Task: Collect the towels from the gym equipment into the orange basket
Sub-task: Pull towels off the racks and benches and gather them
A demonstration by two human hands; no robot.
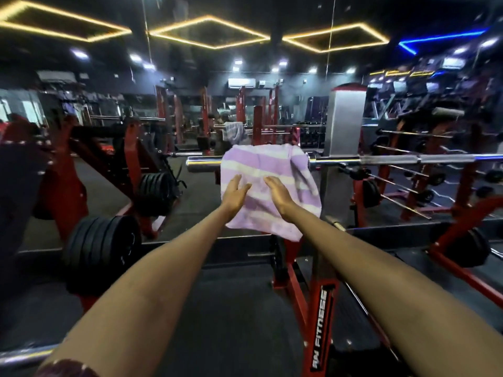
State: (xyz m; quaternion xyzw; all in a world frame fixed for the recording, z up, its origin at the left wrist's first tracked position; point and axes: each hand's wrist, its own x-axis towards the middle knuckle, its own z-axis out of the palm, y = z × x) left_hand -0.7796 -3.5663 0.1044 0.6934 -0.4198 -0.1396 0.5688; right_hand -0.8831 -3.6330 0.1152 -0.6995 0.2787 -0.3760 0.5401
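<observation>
Towel (261, 170) is hanging over the barbell (394, 159) w/ long axis dropping down, straight ahead of both hands, left hand (234, 192) & right hand (280, 192) reaching equally near, fingers straight, grasping nothing.

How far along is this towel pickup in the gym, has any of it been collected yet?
Nothing looks collected: no orange basket is in view. In hand now: the purple and white striped towel hangs over the chrome barbell, with the left hand and right hand open against it, not gripping. Left: lift it off and carry it to the basket.
</observation>
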